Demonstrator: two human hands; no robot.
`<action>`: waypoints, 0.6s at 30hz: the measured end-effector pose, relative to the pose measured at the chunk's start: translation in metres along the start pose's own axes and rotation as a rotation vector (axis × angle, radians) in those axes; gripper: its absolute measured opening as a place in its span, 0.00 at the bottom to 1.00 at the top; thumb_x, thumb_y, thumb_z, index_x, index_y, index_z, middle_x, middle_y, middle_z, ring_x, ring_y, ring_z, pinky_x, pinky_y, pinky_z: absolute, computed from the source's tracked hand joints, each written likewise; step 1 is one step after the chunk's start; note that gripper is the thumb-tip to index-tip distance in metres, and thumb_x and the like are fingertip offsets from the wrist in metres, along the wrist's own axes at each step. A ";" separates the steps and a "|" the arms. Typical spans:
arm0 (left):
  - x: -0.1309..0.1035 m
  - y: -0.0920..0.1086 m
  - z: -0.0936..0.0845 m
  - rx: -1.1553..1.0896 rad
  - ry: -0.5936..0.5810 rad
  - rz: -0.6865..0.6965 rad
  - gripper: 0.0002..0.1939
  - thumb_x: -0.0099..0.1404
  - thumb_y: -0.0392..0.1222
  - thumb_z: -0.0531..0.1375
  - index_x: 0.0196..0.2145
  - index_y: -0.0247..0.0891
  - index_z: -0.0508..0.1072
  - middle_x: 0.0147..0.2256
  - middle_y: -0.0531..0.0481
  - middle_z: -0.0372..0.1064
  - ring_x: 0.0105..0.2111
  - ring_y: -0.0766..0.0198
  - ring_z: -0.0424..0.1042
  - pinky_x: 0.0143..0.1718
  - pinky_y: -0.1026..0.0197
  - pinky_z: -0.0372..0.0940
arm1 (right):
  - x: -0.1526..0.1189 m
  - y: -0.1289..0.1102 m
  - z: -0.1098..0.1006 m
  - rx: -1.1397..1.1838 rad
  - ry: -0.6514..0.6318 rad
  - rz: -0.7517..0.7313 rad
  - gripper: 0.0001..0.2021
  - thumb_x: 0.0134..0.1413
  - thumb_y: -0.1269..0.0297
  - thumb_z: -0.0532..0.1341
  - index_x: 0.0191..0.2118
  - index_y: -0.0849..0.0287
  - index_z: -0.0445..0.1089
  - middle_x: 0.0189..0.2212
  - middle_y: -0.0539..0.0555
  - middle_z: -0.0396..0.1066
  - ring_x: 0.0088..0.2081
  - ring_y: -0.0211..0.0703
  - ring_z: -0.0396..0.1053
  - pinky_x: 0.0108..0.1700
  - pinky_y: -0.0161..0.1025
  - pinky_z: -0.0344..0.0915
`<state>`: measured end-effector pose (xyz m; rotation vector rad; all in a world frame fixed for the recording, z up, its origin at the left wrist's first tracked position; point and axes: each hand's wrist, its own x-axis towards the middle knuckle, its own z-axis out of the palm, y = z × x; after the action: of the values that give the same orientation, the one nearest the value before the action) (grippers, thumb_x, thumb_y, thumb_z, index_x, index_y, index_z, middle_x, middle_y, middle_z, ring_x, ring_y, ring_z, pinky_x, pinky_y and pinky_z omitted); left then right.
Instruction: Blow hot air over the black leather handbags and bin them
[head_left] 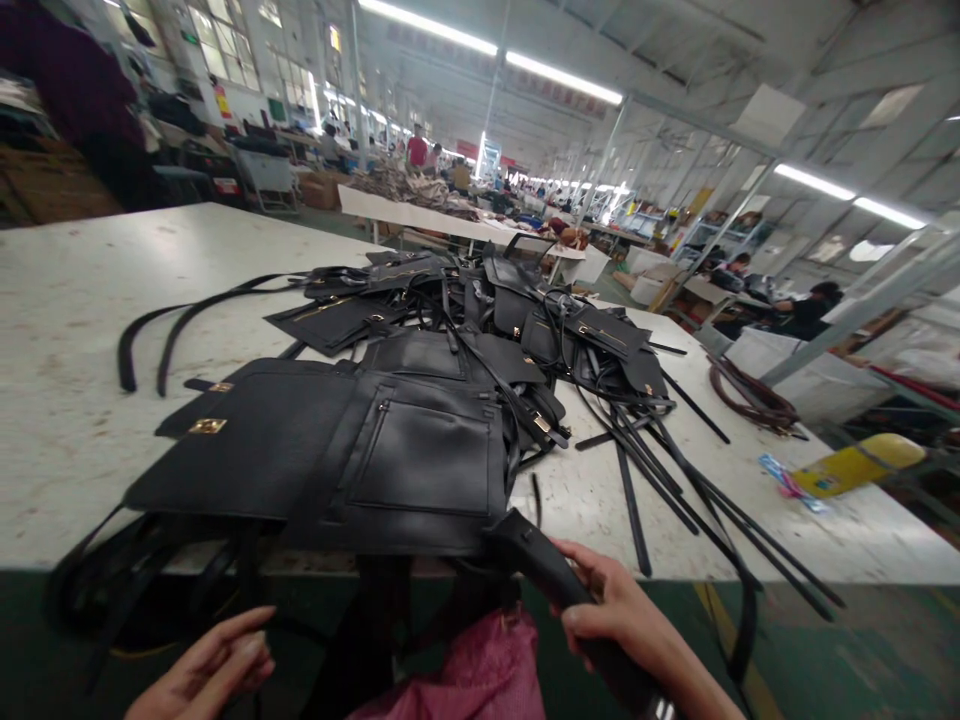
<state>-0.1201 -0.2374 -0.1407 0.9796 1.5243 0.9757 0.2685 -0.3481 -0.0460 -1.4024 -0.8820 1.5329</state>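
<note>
A black leather bag [427,450] lies flat at the table's near edge, its flap with gold clasps spread to the left and a stitched pocket facing up. My right hand [611,610] is closed around a wide black strap [544,565], which runs from the bag's near right corner toward me and has a shiny metal bit at its lower end. Low on the left, my left hand [214,670] holds nothing, its fingers slightly bent and apart. Beside it, black straps [150,580] hang below the table edge, blurred.
A heap of similar black bags [480,310] with trailing straps covers the middle of the white table [247,240]. Brown straps [754,400] and a yellow bottle-shaped object [862,465] lie at the right. A person in dark clothes [75,90] stands far left; others work at tables behind.
</note>
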 end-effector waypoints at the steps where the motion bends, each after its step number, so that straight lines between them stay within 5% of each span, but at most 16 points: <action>1: 0.000 0.003 -0.001 0.005 -0.006 0.009 0.23 0.42 0.53 0.64 0.36 0.40 0.70 0.23 0.54 0.70 0.25 0.62 0.71 0.26 0.67 0.69 | -0.002 0.002 0.000 -0.001 -0.027 0.020 0.35 0.36 0.74 0.63 0.55 0.57 0.55 0.29 0.51 0.69 0.19 0.39 0.67 0.15 0.30 0.64; 7: -0.002 0.063 0.032 -0.090 -0.153 0.063 0.29 0.43 0.52 0.66 0.42 0.36 0.67 0.35 0.47 0.73 0.36 0.55 0.72 0.33 0.62 0.69 | 0.015 -0.001 0.012 0.004 -0.063 -0.029 0.36 0.36 0.69 0.65 0.56 0.60 0.55 0.26 0.50 0.68 0.17 0.37 0.64 0.15 0.31 0.62; 10: 0.001 0.078 0.043 -0.163 -0.214 0.062 0.25 0.47 0.51 0.64 0.41 0.34 0.68 0.36 0.46 0.72 0.35 0.57 0.72 0.33 0.61 0.69 | 0.024 -0.001 0.021 0.002 -0.011 -0.096 0.38 0.38 0.66 0.65 0.57 0.62 0.52 0.24 0.49 0.67 0.18 0.37 0.63 0.17 0.32 0.62; 15: 0.013 0.080 0.030 -0.322 -0.122 0.057 0.20 0.46 0.49 0.66 0.35 0.35 0.69 0.31 0.50 0.70 0.29 0.63 0.70 0.30 0.64 0.68 | 0.025 -0.007 0.033 -0.061 0.230 -0.203 0.40 0.39 0.64 0.65 0.59 0.62 0.47 0.27 0.51 0.68 0.22 0.40 0.64 0.20 0.34 0.64; 18: 0.022 0.089 0.025 -0.367 -0.083 0.060 0.17 0.45 0.48 0.66 0.30 0.35 0.69 0.27 0.53 0.69 0.27 0.65 0.68 0.27 0.65 0.67 | 0.026 -0.018 0.041 -0.060 0.197 -0.211 0.40 0.38 0.64 0.65 0.59 0.60 0.49 0.26 0.49 0.67 0.21 0.39 0.64 0.20 0.33 0.63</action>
<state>-0.0893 -0.1841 -0.0679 0.7947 1.1976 1.1924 0.2298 -0.3150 -0.0343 -1.4266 -0.9279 1.1985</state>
